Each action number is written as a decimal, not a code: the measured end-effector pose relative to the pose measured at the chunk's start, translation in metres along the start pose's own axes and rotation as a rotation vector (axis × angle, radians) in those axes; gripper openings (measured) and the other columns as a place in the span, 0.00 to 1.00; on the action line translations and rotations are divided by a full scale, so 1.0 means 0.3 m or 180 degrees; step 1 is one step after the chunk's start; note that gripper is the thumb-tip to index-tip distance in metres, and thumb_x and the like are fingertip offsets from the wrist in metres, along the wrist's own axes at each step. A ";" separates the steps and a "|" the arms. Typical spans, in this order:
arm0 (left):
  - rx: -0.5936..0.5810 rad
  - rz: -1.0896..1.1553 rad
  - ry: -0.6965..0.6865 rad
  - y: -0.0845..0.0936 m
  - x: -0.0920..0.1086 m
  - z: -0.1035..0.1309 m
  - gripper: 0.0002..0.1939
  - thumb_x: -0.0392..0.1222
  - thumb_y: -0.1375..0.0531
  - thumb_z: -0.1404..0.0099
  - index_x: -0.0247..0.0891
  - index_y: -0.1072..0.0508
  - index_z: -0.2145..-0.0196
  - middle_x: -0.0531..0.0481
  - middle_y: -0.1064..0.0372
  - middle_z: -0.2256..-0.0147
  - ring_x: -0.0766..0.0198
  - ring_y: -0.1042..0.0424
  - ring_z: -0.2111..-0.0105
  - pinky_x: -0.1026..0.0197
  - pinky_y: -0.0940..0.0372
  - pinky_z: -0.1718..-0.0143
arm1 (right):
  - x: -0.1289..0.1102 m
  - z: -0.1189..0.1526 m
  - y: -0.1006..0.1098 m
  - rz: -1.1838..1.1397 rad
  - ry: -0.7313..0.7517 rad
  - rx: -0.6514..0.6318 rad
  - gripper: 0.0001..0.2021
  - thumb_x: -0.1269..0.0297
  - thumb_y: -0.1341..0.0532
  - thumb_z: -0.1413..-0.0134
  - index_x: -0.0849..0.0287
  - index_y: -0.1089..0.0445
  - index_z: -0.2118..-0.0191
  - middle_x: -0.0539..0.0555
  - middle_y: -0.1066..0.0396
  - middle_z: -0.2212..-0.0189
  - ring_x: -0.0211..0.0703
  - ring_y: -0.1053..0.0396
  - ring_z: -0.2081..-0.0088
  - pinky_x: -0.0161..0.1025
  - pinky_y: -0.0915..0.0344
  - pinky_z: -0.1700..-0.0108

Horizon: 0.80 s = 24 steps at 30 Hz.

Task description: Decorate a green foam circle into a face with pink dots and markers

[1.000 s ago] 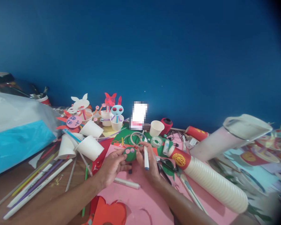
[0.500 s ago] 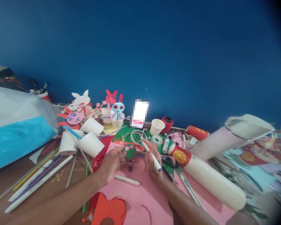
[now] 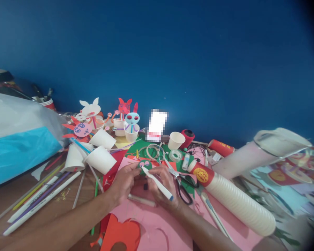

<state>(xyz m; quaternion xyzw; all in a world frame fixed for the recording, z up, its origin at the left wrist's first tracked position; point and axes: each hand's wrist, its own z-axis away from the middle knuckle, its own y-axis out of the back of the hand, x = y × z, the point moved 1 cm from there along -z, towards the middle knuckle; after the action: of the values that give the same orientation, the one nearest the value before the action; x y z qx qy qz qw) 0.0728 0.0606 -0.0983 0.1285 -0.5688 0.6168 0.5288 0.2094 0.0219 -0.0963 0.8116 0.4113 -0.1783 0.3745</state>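
My left hand [image 3: 125, 181] is closed on the edge of a small round green paper piece [image 3: 147, 171] that bears pink ovals. A white marker [image 3: 158, 184] with a blue end is gripped in my right hand [image 3: 163, 183], its tip at the green piece near the ovals. Whether the tip touches the paper, I cannot tell. Both hands are above pink paper [image 3: 151, 226]. Beneath them lies a second white marker [image 3: 141, 200]. Black-handled scissors [image 3: 181, 177] rest just right of my right hand.
Left of the hands lie white paper cups [image 3: 102, 159] and several markers and straws. Paper animal figures [image 3: 132, 120] in cups stand behind, beside a bright blurred screen [image 3: 157, 123]. A long stack of cups [image 3: 238, 200] lies on the right, and a plastic bag [image 3: 23, 139] fills the far left.
My right hand has moved left, bringing the marker's tip to the green piece. The scissors, partly covered before, now show more fully.
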 end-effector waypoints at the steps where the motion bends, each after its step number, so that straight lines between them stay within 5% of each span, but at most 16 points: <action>1: 0.0000 0.0008 0.0004 0.000 0.000 0.000 0.14 0.35 0.40 0.47 0.33 0.28 0.61 0.45 0.26 0.68 0.60 0.27 0.69 0.60 0.34 0.65 | 0.000 -0.001 0.001 0.0018 -0.0011 0.0017 0.07 0.71 0.43 0.56 0.57 0.34 0.66 0.52 0.32 0.73 0.43 0.35 0.69 0.41 0.36 0.66; 24: 0.0032 0.0012 0.0048 -0.018 0.012 0.014 0.13 0.35 0.39 0.49 0.32 0.27 0.63 0.43 0.27 0.67 0.60 0.28 0.71 0.58 0.34 0.67 | 0.014 0.004 -0.008 0.0246 -0.0040 -0.0152 0.06 0.70 0.44 0.56 0.58 0.34 0.68 0.52 0.32 0.73 0.43 0.36 0.68 0.40 0.38 0.65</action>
<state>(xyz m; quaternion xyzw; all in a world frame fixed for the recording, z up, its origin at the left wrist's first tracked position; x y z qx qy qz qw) 0.0737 0.0579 -0.0912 0.1255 -0.5619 0.6215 0.5312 0.2102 0.0243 -0.1006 0.8166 0.3814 -0.1590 0.4030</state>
